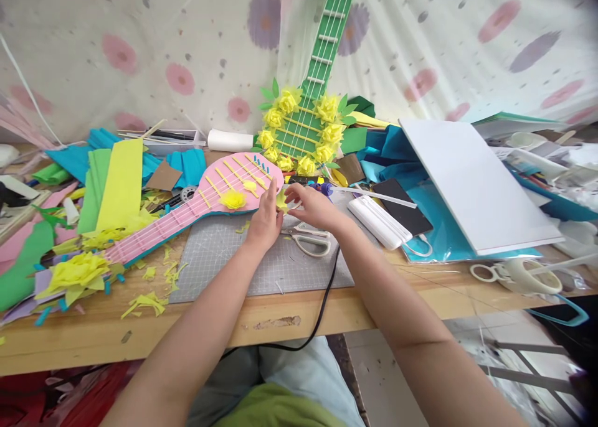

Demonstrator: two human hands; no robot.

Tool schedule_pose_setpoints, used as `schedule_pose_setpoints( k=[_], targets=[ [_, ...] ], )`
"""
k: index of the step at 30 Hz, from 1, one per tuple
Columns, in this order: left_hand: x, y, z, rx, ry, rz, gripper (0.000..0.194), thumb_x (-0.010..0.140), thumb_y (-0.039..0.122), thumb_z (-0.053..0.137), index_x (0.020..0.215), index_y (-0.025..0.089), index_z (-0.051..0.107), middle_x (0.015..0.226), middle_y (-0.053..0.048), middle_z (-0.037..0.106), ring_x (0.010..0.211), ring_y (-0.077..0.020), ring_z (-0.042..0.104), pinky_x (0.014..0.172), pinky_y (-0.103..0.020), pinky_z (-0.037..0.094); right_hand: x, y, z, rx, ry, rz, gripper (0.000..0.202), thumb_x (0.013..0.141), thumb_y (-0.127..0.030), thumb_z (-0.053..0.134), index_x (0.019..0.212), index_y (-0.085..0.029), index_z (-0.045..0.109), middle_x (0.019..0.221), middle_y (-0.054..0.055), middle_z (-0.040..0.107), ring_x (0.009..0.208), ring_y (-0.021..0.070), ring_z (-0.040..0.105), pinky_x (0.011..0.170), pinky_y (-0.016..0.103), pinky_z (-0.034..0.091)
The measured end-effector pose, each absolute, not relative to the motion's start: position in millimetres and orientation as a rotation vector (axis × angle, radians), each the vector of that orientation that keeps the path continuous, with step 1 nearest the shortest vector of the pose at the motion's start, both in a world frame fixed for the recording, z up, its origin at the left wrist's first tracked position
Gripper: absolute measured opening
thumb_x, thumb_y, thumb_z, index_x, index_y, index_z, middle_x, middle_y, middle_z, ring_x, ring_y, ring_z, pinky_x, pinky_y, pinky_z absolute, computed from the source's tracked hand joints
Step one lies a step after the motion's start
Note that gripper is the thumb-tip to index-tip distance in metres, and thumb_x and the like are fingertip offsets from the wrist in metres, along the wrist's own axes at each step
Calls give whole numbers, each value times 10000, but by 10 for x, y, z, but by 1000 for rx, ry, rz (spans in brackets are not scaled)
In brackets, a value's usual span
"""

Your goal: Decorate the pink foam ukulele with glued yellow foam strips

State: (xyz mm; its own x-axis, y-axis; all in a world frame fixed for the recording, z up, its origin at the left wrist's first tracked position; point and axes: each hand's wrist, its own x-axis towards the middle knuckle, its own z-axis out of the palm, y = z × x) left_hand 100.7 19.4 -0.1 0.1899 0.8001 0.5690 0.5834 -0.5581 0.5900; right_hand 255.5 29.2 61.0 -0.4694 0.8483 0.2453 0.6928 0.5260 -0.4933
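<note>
My left hand [266, 220] is upright above the cutting mat, its fingers together and its thumb closed at a small piece of yellow paper [281, 200]. Facing it, my right hand [309, 205] has curved fingers, with a gap between thumb and forefinger, its tips right beside the yellow paper. White-handled scissors [312, 243] lie just below my hands on the grey cutting mat [219, 259]. Left of them is a pink paper guitar [217, 184] with yellow strips and a yellow flower [232, 199] on its body. Part of the yellow piece is hidden by my fingers.
A green paper guitar [299, 131] ringed with yellow flowers leans at the back. A blue-tipped glue gun [327, 189], white case [379, 221] and white board [476, 184] are on the right. Yellow scraps [147, 304] lie left. A black cable [322, 315] crosses the table edge.
</note>
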Motion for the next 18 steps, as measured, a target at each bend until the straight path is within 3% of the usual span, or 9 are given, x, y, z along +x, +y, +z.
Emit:
schedule_pose_setpoints(
  k=[4,9,18],
  targets=[
    [996,217,16,2340,1343,1239,703,862,201,410,1457,229,37,1375,-168,399,1079,-224,553,735,-296,526,2375,364,671,-1332,-2475,243,316,728,-118,569,1029,-187,499,931,56,674,949,222,545,685,282,396],
    [1001,203,15,2277,1324,1299,728,838,190,453,1448,265,61,1337,-153,437,938,-192,605,678,-279,530,2307,388,712,-1391,-2464,157,235,725,-97,541,942,-187,529,860,60,678,886,228,573,643,280,382],
    [996,192,-16,1549,1271,1660,696,721,130,583,1327,274,271,1136,-95,502,761,-103,615,517,-171,485,2371,475,460,-1262,-1884,798,172,663,-173,599,781,-203,478,730,-24,619,693,125,592,666,264,451]
  ],
)
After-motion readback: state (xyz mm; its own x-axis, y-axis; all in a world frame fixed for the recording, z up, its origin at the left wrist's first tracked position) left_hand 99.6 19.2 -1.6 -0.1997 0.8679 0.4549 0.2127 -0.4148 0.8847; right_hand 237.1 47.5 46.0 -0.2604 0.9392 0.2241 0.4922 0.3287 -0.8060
